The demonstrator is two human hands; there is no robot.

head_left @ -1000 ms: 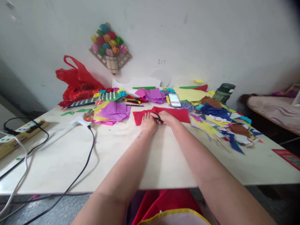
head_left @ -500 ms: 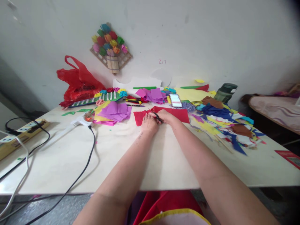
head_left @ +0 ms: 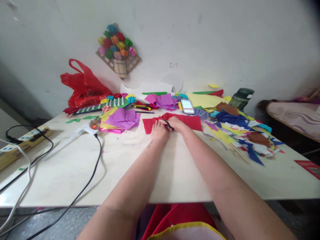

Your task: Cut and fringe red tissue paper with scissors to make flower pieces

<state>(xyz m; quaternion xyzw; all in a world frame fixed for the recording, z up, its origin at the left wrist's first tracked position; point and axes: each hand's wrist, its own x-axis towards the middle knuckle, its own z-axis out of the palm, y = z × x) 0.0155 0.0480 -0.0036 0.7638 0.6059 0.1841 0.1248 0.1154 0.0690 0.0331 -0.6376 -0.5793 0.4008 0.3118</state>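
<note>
A strip of red crepe paper (head_left: 191,122) lies across the middle of the table, its left part wrinkled. My left hand (head_left: 160,132) rests on that left part with fingers stretched out flat, holding it down against the tabletop. Just to the right, my right hand (head_left: 176,124) is closed around dark-handled scissors (head_left: 168,125). The blades point up and to the left over the red paper, close to my left fingertips. Whether they are between paper layers I cannot tell.
Purple sheets (head_left: 122,118) and a hot glue gun (head_left: 88,129) lie to the left, its black cord trailing off the front edge. Coloured scraps (head_left: 240,128) heap up at right near a green bottle (head_left: 241,98). A phone (head_left: 187,106) and utility knife (head_left: 142,107) sit behind.
The scissors' blades and handles have shifted slightly in my right hand. My left hand stays in place on the red paper.
</note>
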